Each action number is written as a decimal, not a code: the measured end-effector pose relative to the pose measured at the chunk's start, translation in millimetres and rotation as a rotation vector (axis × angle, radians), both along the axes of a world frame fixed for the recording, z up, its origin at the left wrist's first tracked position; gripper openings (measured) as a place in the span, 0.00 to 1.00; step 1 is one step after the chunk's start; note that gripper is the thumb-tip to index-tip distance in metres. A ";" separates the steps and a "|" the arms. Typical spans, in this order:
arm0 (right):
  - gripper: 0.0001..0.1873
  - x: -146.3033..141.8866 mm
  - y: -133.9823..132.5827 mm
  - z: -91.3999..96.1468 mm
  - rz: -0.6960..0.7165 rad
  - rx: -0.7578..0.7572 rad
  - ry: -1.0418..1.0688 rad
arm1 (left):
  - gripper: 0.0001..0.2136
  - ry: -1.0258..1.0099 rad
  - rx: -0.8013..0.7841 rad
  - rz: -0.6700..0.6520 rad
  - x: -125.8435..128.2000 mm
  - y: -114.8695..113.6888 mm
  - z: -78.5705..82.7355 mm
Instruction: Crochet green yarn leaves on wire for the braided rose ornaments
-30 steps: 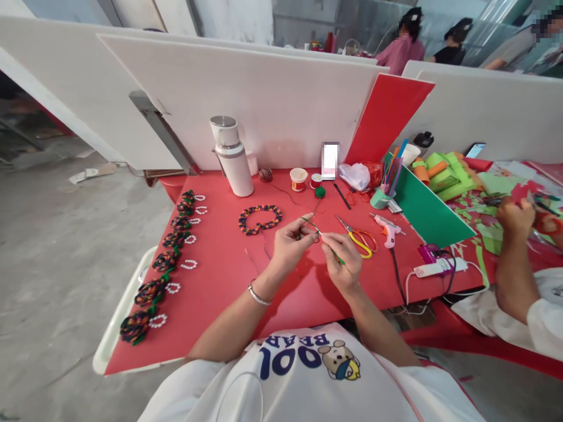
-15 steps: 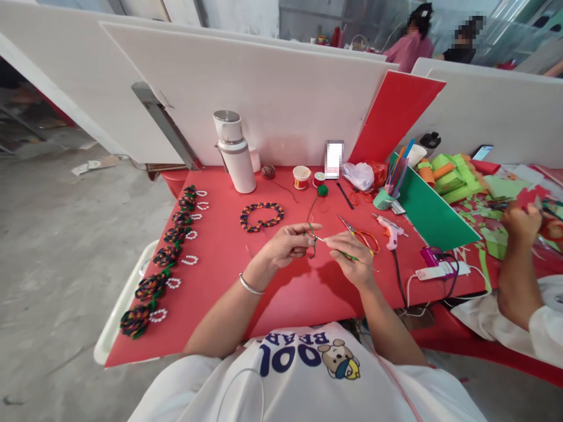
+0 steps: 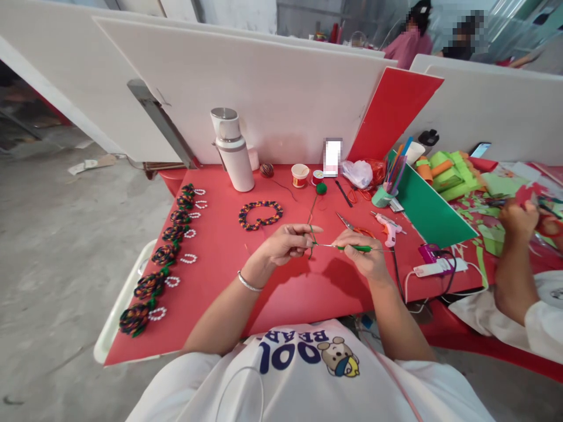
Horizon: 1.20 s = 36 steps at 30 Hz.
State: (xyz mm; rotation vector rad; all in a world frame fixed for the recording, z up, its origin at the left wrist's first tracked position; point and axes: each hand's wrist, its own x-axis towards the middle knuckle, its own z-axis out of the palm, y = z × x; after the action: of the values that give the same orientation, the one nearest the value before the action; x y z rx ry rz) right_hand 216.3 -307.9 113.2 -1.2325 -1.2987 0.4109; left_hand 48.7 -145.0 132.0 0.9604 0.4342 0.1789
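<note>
Diffuse light, soft shadows, stretched edges

Near tabletop [image 3: 285, 308] is free; scissors [image 3: 345, 221] (partly hidden) crowd right hand [image 3: 366, 258].

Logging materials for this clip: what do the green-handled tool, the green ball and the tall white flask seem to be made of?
Green-handled tool: the thin shaft looks like metal from its silvery shine; the smooth handle is perhaps plastic. Green ball: probably yarn, matt, since a strand trails from it. Tall white flask: smooth, either coated metal or plastic, can't tell which.
</note>
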 end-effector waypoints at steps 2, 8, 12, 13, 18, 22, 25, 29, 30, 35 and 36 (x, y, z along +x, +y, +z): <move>0.13 -11.7 5.5 -10.6 -0.083 0.018 0.106 | 0.25 -0.032 0.064 0.069 4.0 -6.9 -1.3; 0.10 -51.1 19.0 -22.4 -0.494 0.177 -0.234 | 0.31 -0.085 0.325 0.450 17.0 -32.1 -7.0; 0.13 -59.5 21.4 -22.9 -0.568 0.314 -0.360 | 0.29 -0.121 0.110 0.401 16.7 -34.9 -5.8; 0.13 -58.6 21.4 -23.3 -0.553 0.320 -0.346 | 0.28 -0.124 0.030 0.349 15.2 -32.8 -4.7; 0.09 -35.1 15.7 -17.4 -0.289 0.242 -0.217 | 0.24 -0.056 -0.142 0.081 2.9 -13.5 -0.9; 0.09 -8.2 7.0 0.4 -0.065 0.137 -0.284 | 0.24 -0.005 -0.074 0.017 -4.1 -1.3 -2.6; 0.12 3.6 1.4 14.9 0.011 0.113 -0.327 | 0.24 0.003 -0.019 -0.005 -5.0 1.5 -4.0; 0.11 8.9 -3.4 24.3 0.071 0.042 -0.303 | 0.23 0.008 0.009 -0.053 -3.6 0.8 -4.4; 0.10 9.7 -4.2 23.9 0.086 0.021 -0.271 | 0.22 0.010 0.009 -0.059 -3.2 0.6 -4.5; 0.07 12.8 -3.3 8.9 0.113 -0.002 0.041 | 0.21 0.002 0.015 -0.050 -2.8 1.6 -5.4; 0.07 11.7 -1.8 4.5 0.106 0.003 0.101 | 0.21 0.000 0.013 -0.044 -2.5 1.4 -5.5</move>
State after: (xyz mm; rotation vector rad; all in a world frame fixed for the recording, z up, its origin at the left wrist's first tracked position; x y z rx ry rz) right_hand 227.9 -309.7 117.8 -1.1287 -1.2809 0.5401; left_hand 46.2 -143.6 126.5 0.9816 0.4122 0.1420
